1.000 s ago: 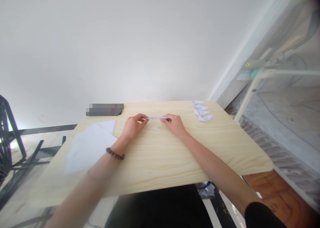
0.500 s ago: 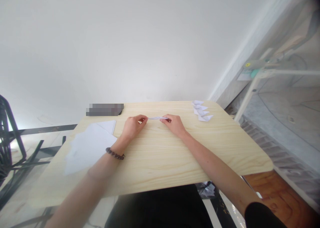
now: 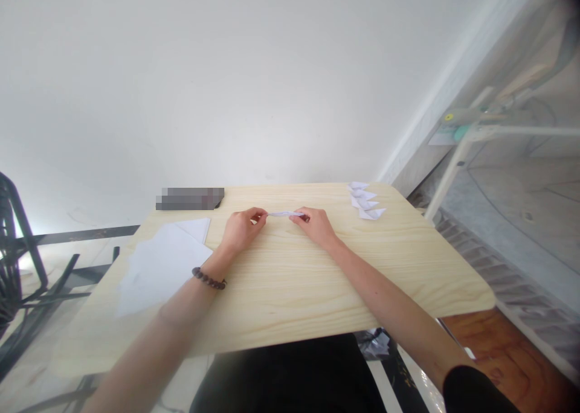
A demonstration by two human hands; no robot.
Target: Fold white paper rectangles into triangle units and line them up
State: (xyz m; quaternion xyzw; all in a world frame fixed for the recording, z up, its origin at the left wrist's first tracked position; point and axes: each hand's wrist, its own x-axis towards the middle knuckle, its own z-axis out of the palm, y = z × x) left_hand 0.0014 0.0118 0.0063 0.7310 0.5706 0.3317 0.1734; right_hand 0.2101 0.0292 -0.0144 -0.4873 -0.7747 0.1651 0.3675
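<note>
A narrow folded strip of white paper (image 3: 280, 214) stretches between my two hands, just over the middle of the table (image 3: 281, 292). My left hand (image 3: 243, 227) pinches its left end between thumb and fingers. The other end is pinched by my right hand (image 3: 316, 223), whose fingers hide part of it. To the left, partly behind my left forearm, lies a spread stack of white paper sheets (image 3: 165, 262). Several folded white paper pieces with pointed ends (image 3: 366, 203) stand in an overlapping row toward the back right.
A dark blurred-out object (image 3: 190, 199) lies at the table's back left, near the white wall (image 3: 272, 99). A black chair frame (image 3: 27, 238) stands at the left. Beyond the table's right edge is a white metal frame (image 3: 446, 183).
</note>
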